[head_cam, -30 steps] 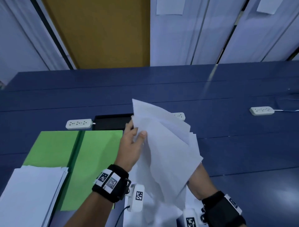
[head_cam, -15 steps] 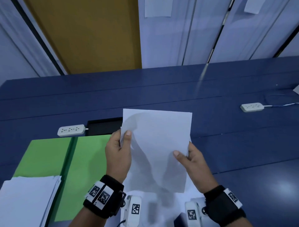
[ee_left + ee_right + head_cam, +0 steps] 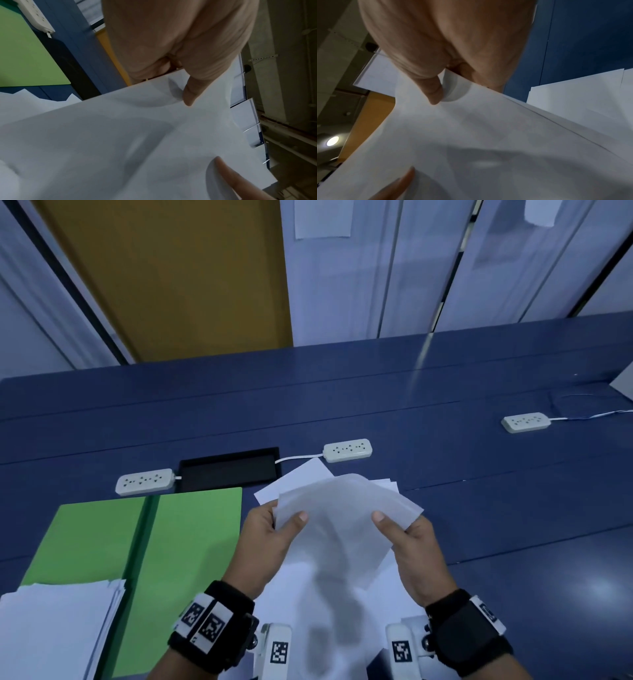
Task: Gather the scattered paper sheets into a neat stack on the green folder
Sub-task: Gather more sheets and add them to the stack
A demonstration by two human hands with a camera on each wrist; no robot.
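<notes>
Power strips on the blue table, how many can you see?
3. One sits left of the black tray, behind the green folder; one is just beyond the held sheets; one lies far right. Paper could hide others.

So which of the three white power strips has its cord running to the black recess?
The middle power strip, just beyond the held sheets; its white cord reaches the black recess.

A dark blue table (image 3: 342, 392) filled the frame's middle. On it lay a green folder (image 3: 191, 542) at lower left, three power strips (image 3: 347, 450) across the centre, a black tray (image 3: 228, 468), and loose sheets (image 3: 294, 479).
</notes>
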